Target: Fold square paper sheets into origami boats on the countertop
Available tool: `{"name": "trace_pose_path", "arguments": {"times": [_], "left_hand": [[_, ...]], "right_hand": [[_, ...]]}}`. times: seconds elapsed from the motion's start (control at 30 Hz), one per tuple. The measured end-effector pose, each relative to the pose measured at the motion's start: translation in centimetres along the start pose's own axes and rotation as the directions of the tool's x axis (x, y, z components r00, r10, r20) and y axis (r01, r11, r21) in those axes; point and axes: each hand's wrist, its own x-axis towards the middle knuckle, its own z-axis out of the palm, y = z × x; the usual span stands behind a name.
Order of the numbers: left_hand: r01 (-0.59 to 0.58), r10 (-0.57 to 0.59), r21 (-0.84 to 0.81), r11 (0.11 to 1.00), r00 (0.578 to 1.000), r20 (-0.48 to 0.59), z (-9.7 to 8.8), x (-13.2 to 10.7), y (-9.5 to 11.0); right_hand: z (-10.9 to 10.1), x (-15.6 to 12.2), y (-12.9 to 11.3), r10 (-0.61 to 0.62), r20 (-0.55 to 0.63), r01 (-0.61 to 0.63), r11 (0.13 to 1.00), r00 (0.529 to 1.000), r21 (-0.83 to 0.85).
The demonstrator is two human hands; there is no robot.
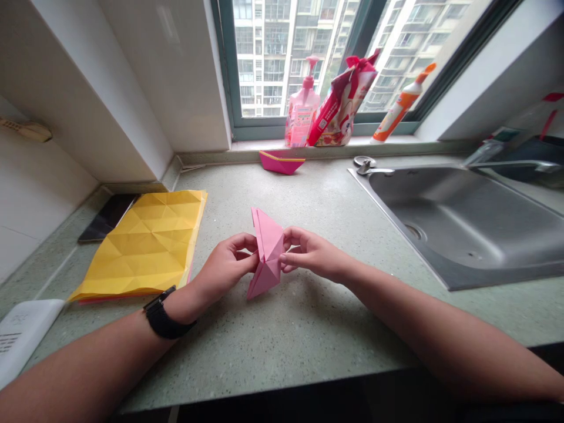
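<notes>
Pink folded paper (267,249) is held between both hands, over the surface (304,329). Creases could spring open if pinch pressure were relaxed, or the flaps could tear if it were excessive. The left hand (227,264) is partly closed, gripping the left side; the right hand (308,254) is partly closed, gripping the right side. Creased yellow paper (141,247) lies farther left; a magenta paper boat (282,161) sits beyond.

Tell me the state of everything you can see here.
Pink folded origami paper, held between left hand and right hand
Yellow creased paper sheet, unfolded on the counter
Magenta paper boat, folded, on the counter
Pink pump bottle, upright on the sill
Orange-white plastic tube, tilted
</notes>
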Motion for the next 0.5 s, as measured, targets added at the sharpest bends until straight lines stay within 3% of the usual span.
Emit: {"name": "trace_pose_path", "arguments": {"times": [0.17,0.27,0.33,0.4,0.5], "left_hand": [[-0.081,0.079,0.12,0.989,0.997,0.019,-0.2,-0.1,0.1],[-0.222,0.232,0.259,0.94,0.973,-0.006,-0.8,-0.4,0.8],[-0.375,0.412,0.44,0.816,0.911,0.013,-1.4,-0.5,1.3],[-0.499,0.555,0.621,0.605,0.823,0.121,-2.0,-0.6,1.6],[-0.572,0.605,0.757,0.315,0.736,0.304,-2.7,-0.5,1.3]], "right_hand": [[0.3,-0.3,0.0,-0.097,0.013,0.098,0.99,0.995,-0.105],[-0.2,-0.7,-0.4,-0.231,-0.056,0.205,0.931,0.971,-0.301],[-0.7,-1.1,-0.9,-0.395,-0.124,0.301,0.837,0.91,-0.457],[-1.1,-1.3,-1.2,-0.57,-0.123,0.403,0.702,0.813,-0.587],[-1.4,-1.5,-1.5,-0.723,0.012,0.509,0.475,0.691,-0.718]]}}
